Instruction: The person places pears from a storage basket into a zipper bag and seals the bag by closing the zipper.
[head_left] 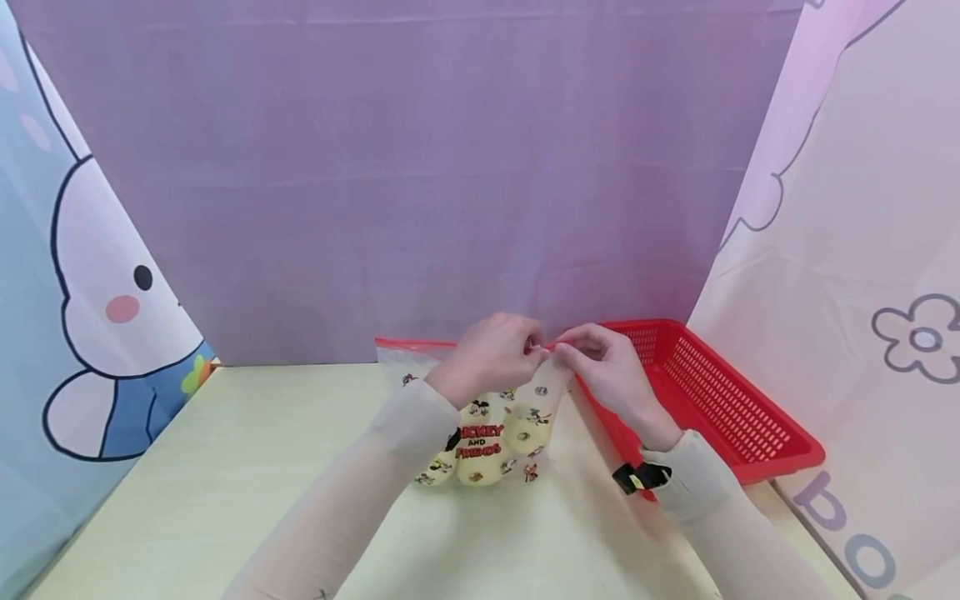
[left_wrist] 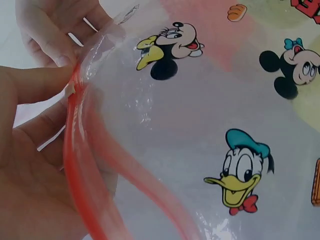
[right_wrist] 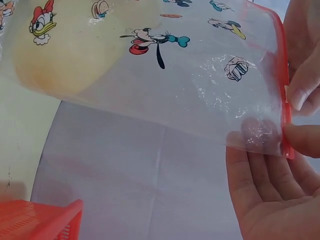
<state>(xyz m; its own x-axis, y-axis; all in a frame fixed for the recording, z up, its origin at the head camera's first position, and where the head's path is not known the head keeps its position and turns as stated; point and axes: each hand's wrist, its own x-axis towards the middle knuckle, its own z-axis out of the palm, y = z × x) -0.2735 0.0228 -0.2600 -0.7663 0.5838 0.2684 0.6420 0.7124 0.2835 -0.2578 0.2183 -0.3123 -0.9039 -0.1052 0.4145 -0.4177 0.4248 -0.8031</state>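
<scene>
A clear zip bag [head_left: 540, 408] printed with cartoon characters stands upright on the table, with several round pale yellow things [head_left: 522, 435] inside. Along its top runs a red zip [head_left: 408, 342]. My left hand [head_left: 495, 357] pinches this zip near its right end, at a small pale slider [left_wrist: 71, 89]. Just beside it, my right hand [head_left: 613, 375] holds the bag's upper right corner between thumb and fingers. On the left hand's side of the slider, the two red strips [left_wrist: 145, 185] stand apart in the left wrist view. My left forearm hides part of the bag.
A red plastic basket [head_left: 720, 375] with perforated sides stands to the right, beside my right forearm. The pale table [head_left: 262, 467] meets a purple cloth backdrop [head_left: 420, 183] at the back. Cartoon-printed cloths hang on the left and right.
</scene>
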